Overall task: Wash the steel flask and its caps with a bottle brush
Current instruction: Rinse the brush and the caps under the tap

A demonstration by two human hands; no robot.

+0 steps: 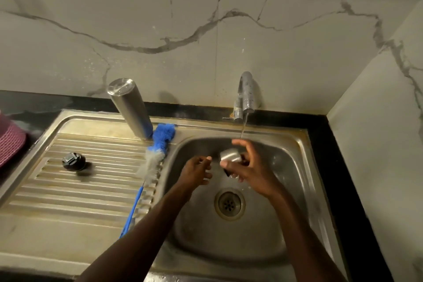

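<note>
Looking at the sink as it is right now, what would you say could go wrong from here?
The right hand holds the wet steel cap over the basin with only a partial grip; it might slip and drop toward the drain. The steel flask stands inverted at the drainboard's back edge, so a bump could topple it. The bottle brush lies along the basin rim and might slide in.

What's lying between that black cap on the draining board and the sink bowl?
In the head view, the bottle brush lies between the black cap and the sink bowl, along the draining board's edge.
</note>
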